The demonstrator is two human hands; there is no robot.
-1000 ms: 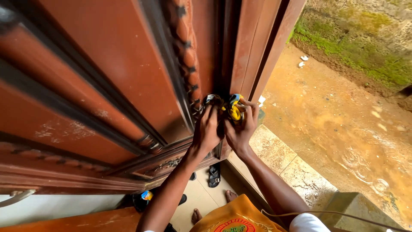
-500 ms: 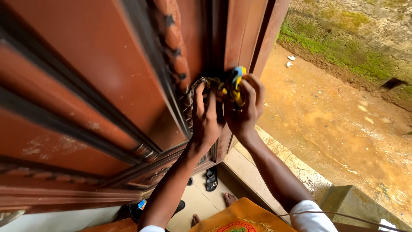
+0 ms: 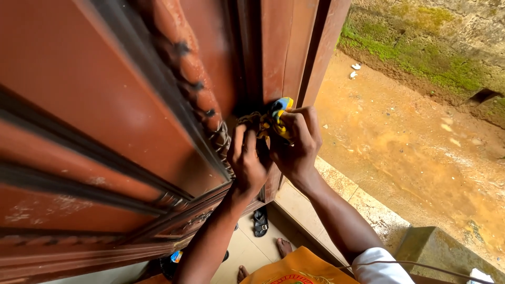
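Note:
A tall red-brown metal door fills the left of the head view. At its edge, by the lock area, my right hand is closed around a small yellow and blue tool pressed to the door. My left hand lies against the door just beside it, fingers pointing up and touching the dark fitting there. What the left fingers grip is hidden.
A twisted metal bar runs down the door face. Tiled step below, bare feet and a sandal on the floor. Wet orange dirt ground to the right, a mossy wall behind it.
Both hands have shifted slightly up along the door edge as the view moved closer. The right hand keeps its hold on the yellow and blue tool.

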